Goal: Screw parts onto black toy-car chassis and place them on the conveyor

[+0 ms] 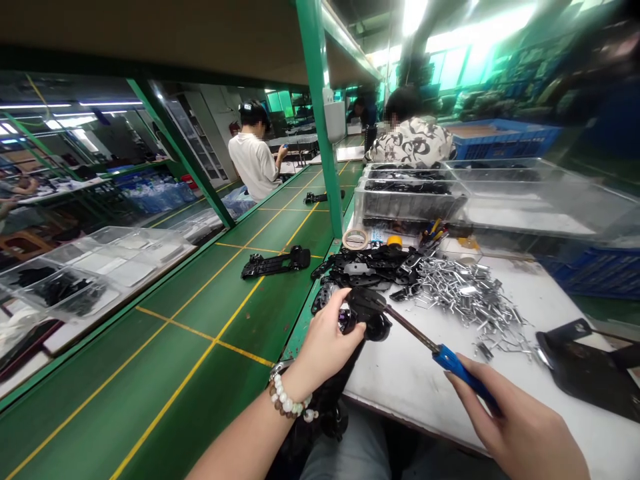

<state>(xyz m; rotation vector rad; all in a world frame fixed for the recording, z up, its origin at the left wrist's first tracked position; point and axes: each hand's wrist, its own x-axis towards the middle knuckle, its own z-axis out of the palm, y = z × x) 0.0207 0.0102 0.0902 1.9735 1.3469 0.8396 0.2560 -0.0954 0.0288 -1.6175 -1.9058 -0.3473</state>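
Observation:
My left hand [333, 337] grips a black plastic chassis [367, 303] with wheel-like round ends, held over the table's edge above my lap. Its lower part runs down behind my wrist. In my right hand [520, 413] is a screwdriver [453, 363] with a blue handle and a long dark shaft. The shaft slants up to the left, and its tip meets the top of the chassis; the exact contact point is too small to tell. Just beyond lie a heap of black plastic parts [375, 267] and a pile of small silvery metal pieces [470, 300].
A green conveyor belt [200, 373] with yellow lines runs along my left, carrying another black chassis [275, 263]. Clear plastic bins [410, 200] stand behind the heaps. A green post [323, 147] rises at the belt's edge. A black bracket [590, 367] lies right. Two co-workers sit farther off.

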